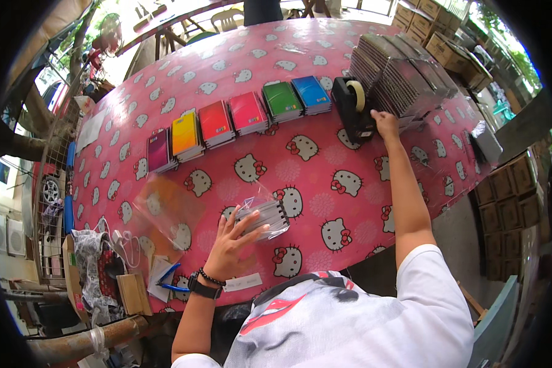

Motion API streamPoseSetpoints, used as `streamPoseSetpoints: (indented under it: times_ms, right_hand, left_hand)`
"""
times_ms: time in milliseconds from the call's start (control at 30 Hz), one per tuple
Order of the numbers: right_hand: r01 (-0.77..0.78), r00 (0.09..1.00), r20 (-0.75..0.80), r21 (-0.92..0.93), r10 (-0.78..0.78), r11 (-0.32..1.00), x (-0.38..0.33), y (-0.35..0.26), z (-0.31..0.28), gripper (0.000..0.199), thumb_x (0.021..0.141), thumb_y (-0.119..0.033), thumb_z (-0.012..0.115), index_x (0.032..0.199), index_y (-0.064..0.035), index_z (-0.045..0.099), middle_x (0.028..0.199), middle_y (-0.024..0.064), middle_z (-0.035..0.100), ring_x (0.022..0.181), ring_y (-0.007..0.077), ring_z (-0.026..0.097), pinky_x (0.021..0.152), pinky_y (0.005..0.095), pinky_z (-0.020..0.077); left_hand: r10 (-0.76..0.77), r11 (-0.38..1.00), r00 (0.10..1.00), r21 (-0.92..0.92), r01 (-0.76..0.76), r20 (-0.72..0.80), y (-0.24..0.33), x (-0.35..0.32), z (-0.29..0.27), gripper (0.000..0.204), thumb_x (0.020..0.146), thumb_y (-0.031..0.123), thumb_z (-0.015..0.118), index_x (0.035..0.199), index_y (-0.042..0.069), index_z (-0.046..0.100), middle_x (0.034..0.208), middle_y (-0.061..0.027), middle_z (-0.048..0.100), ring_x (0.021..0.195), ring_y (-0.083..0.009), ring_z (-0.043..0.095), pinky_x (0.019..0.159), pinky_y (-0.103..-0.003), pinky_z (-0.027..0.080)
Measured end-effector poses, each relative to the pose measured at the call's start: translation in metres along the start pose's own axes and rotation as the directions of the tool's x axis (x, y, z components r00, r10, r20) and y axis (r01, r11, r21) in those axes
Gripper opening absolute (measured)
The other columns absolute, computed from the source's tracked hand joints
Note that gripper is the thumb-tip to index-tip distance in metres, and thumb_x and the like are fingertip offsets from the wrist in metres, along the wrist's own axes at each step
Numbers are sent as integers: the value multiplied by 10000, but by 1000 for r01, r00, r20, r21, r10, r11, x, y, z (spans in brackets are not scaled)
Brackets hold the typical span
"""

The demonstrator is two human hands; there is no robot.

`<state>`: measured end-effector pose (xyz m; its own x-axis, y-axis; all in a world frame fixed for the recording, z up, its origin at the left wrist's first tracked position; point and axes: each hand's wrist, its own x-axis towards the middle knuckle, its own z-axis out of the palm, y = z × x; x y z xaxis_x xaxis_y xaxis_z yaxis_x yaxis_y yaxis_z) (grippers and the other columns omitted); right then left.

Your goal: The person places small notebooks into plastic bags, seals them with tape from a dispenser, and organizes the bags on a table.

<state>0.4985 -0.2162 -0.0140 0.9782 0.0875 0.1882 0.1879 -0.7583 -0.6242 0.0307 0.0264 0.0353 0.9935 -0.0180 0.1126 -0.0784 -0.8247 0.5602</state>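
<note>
My left hand [234, 240] lies with fingers spread over a small pack of spiral notebooks [270, 219] in clear plastic wrap, near the front of the table. The pack's black ring binding faces right. Farther off to the right, my right hand [386, 124] is closed in a pinch beside a black tape dispenser [345, 105]. On the dispenser sits a roll of pale tape [356, 94]. Whatever is between those fingertips is too small to make out. A loose clear plastic sleeve [172, 211] lies to the left of the wrapped pack.
A row of stacked notebooks runs across the table, from purple [159, 150] to blue [311, 93]. Many wrapped packs [398, 76] are piled at the far right. Blue-handled scissors [168, 277], a white paper strip [243, 282] and a patterned bag [98, 270] lie near the left front edge.
</note>
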Motion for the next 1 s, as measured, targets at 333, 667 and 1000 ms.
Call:
streamPoseSetpoints:
  times_ms: [333, 667, 1000]
  right_hand:
    - [83, 996, 3, 346, -89, 934, -61, 6, 9, 200, 790, -224, 639, 764, -27, 660, 723, 46, 619, 567, 190, 548, 527, 364, 405]
    - [152, 987, 123, -524, -102, 838, -57, -7, -24, 193, 792, -207, 592, 861, -42, 664, 918, 191, 653, 837, 346, 642, 744, 438, 506]
    - [305, 59, 812, 539, -580, 785, -225, -220, -13, 306, 777, -324, 676, 783, -18, 661, 655, 40, 610, 604, 115, 544, 550, 287, 427]
  left_hand:
    - [8, 1000, 999, 28, -7, -49, -4, -7, 1, 738, 559, 92, 706, 1253, 263, 523, 1408, -1, 367, 1303, -311, 283, 1049, -562, 188]
    - [63, 996, 995, 62, -58, -76, -3, -7, 1, 758, 538, 100, 736, 1249, 255, 522, 1404, -19, 369, 1292, -303, 316, 1052, -568, 189]
    - [24, 996, 1000, 82, -24, 8, -5, -9, -6, 797, 547, 196, 771, 1279, 325, 482, 1418, -10, 347, 1274, -370, 333, 1014, -638, 199]
